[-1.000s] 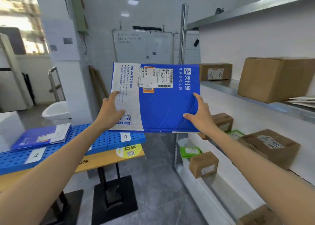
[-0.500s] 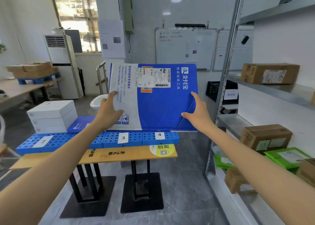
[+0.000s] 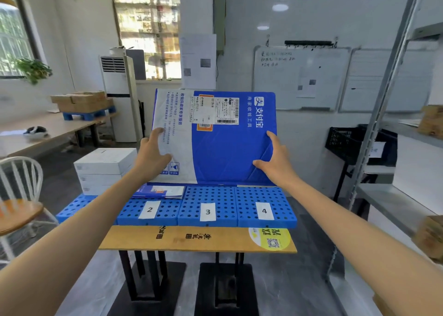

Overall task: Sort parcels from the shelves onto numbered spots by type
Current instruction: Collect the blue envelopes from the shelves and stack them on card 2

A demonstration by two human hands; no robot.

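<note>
Blue-and-white mailer (image 3: pixel 215 138) held upright in mid-air, face toward the camera, above and in front of the blue pads (image 3: pixel 208 205). Gripped at both side edges: left hand (image 3: pixel 151 155) clasping the white left part, thumb on the front; right hand (image 3: pixel 275 160) clasping the blue right edge, thumb on the front, fingers behind and out of sight. Shipping label (image 3: pixel 215 110) stuck near the mailer's top, turned sideways.

Pads laid side by side on a wooden table (image 3: pixel 199 240), carrying paper tags 2 (image 3: pixel 149 209), 3 (image 3: pixel 207 211) and 4 (image 3: pixel 264 210). Leftmost pad partly hidden by the left forearm; its tag not visible. Flat blue-and-white parcel (image 3: pixel 163 191) lying at the back of pad 2, below the held mailer. Stack of white boxes (image 3: pixel 103 169) on the leftmost pad. Pads 3 and 4 bare where visible.

Metal shelf rack (image 3: pixel 383 114) at right, with brown cartons (image 3: pixel 431 121) blurred at the frame edge. Whiteboard (image 3: pixel 299 78) on the back wall. White chair (image 3: pixel 19 196) at left.
</note>
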